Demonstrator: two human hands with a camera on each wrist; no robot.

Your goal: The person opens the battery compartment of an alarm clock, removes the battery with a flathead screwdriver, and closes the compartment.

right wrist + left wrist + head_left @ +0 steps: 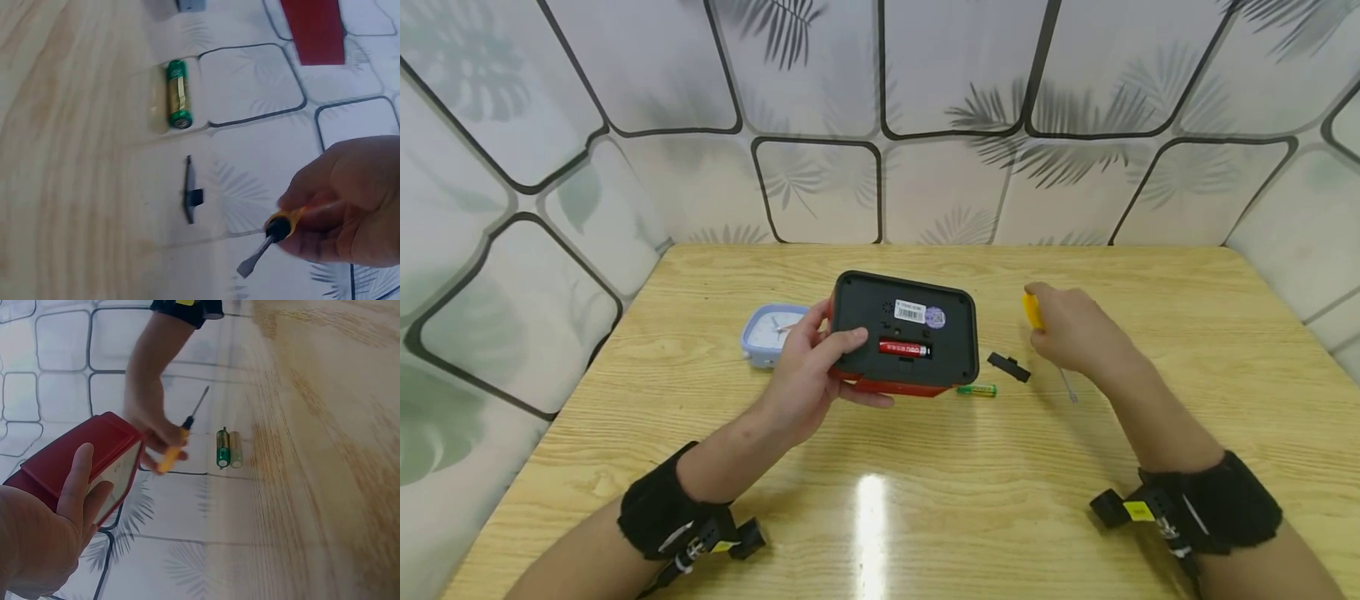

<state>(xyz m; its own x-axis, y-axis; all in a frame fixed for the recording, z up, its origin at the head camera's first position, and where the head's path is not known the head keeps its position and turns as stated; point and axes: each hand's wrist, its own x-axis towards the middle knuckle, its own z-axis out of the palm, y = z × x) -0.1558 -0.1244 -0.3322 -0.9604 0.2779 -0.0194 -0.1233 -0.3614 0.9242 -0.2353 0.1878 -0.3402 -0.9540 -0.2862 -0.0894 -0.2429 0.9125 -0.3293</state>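
Note:
My left hand (801, 367) grips a red device with a black back (857, 308) by its left side, thumb on the back and fingers underneath. Its open battery compartment holds a red battery (902, 348). In the left wrist view, the red casing (75, 447) has a pale front face. My right hand (1078, 329) holds a flat-blade screwdriver by its yellow handle (1033, 311), with the metal shaft (1067, 385) pointing down. Between the hands on the table lie a black battery cover (1009, 367) and a green battery (977, 390).
A light blue alarm clock (765, 333) stands on the wooden table (985, 500) behind my left hand, partly hidden by it. Patterned wall panels (947, 183) rise behind the table's far edge and along both sides.

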